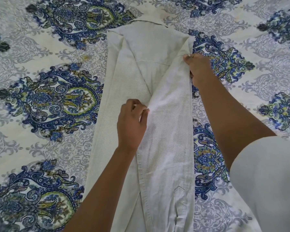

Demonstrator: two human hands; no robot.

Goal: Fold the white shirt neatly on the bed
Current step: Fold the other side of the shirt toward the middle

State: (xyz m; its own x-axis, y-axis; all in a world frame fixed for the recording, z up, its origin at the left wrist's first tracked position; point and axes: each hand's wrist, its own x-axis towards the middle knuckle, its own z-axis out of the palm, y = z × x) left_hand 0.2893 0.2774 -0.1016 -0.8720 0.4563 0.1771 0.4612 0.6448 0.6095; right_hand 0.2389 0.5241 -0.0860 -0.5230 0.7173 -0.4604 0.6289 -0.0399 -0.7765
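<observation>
The white shirt lies face down on the bed as a long narrow strip, collar at the far end, with both sides folded inward over its back. A sleeve runs down the right half toward me, its cuff near the bottom edge. My left hand pinches the inner edge of that sleeve at the middle of the shirt. My right hand grips the shirt's right folded edge near the shoulder, fingers curled over the cloth.
The bed is covered by a sheet with blue and green paisley medallions on a pale ground, spreading wide on both sides of the shirt. My own pale sleeve fills the lower right corner.
</observation>
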